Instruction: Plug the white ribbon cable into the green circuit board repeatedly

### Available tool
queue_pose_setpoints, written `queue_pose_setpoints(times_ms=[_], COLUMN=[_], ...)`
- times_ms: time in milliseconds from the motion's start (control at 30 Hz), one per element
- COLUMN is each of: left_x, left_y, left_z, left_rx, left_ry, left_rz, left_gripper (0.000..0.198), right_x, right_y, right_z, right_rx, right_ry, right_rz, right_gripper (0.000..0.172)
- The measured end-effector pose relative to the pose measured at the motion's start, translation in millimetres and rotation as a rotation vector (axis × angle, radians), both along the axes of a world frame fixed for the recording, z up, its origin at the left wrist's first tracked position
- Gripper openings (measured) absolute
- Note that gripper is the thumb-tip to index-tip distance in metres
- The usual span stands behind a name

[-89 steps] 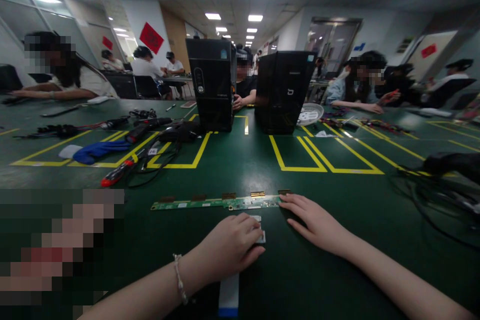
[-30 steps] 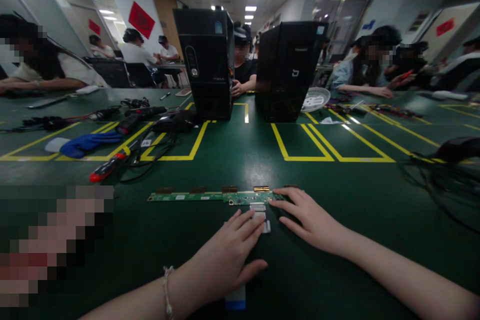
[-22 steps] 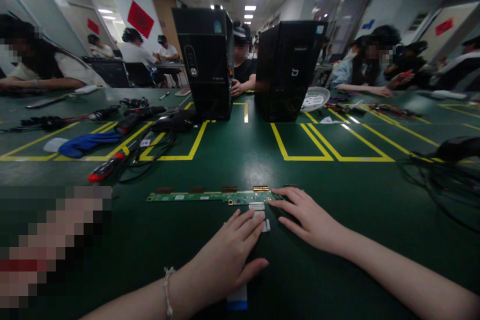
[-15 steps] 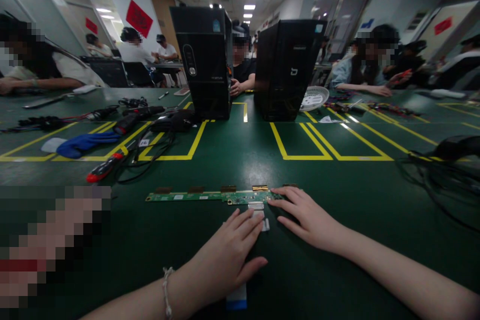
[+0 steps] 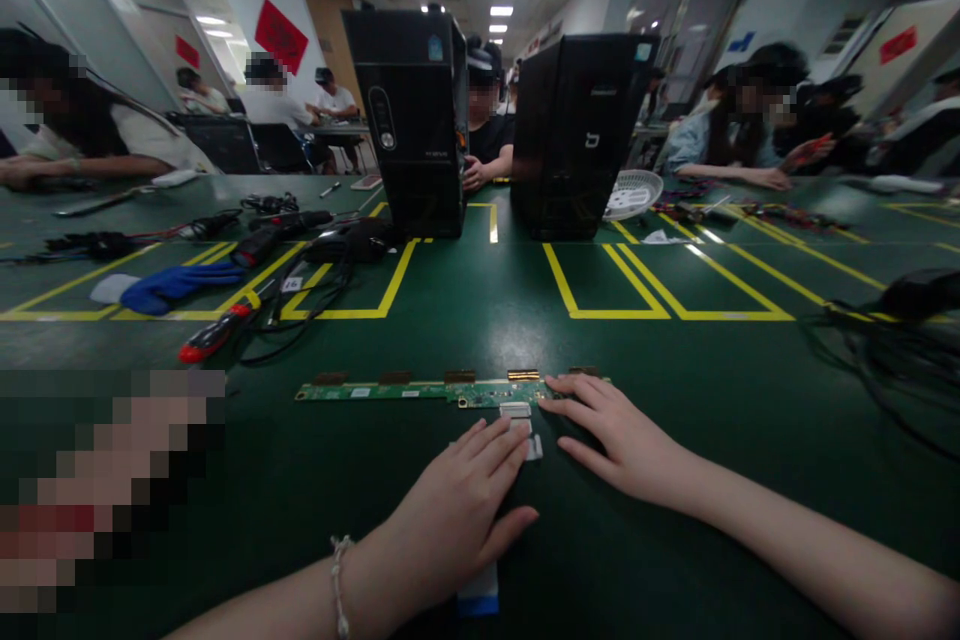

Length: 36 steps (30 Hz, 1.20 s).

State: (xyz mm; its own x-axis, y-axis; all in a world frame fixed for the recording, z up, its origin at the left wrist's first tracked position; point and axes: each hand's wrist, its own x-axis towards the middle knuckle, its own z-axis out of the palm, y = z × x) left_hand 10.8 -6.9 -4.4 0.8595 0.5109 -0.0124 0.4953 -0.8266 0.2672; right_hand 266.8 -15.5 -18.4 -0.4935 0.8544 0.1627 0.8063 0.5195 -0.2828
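Note:
A long, narrow green circuit board [image 5: 405, 392] lies crosswise on the green table, with copper-coloured flex tabs along its far edge. My right hand [image 5: 611, 430] has its fingers stretched out, their tips resting on the board's right part. Below the board, my left hand [image 5: 465, 490] lies flat over a white ribbon cable [image 5: 517, 412], thumb spread to the side. Much of the cable is hidden under that hand. Its blue-tipped end [image 5: 478, 606] shows beneath my left wrist.
Two black computer towers [image 5: 409, 120] [image 5: 577, 135] stand across the table. Left are a red-and-black screwdriver [image 5: 217, 328], a blue glove [image 5: 176, 285] and dark cables. A white basket [image 5: 634, 195] sits behind the right tower. Black cables [image 5: 892, 370] lie at right. Other people sit around.
The whole view has shifted very slightly. Both hands keep their places on the board and the cable.

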Motion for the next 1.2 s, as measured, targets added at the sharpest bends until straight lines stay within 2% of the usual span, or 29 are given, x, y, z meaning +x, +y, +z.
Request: queue_pose_setpoints(times_ms=[267,733,1200], left_x=[-1.6,1.7,-8.8], left_y=[6.5,5.2,14.8], left_z=[-8.3,-1.8,-2.7], left_rx=[0.053,0.006,0.059], left_ry=[-0.079,-0.063,-0.095], left_rz=[0.006,0.056,-0.065], left_gripper=[0.057,0.056,0.058], right_x=[2.2,2.0,1.9], right_y=[-0.7,-1.2,-2.1], right_z=[1.3,-0.4,1.3], right_rx=[-0.016,-0.011,-0.007], right_ry=[0.016,-0.004,0.002], right_rz=[0.005,0.002,0.011], right_gripper=[0.044,0.045,0.044])
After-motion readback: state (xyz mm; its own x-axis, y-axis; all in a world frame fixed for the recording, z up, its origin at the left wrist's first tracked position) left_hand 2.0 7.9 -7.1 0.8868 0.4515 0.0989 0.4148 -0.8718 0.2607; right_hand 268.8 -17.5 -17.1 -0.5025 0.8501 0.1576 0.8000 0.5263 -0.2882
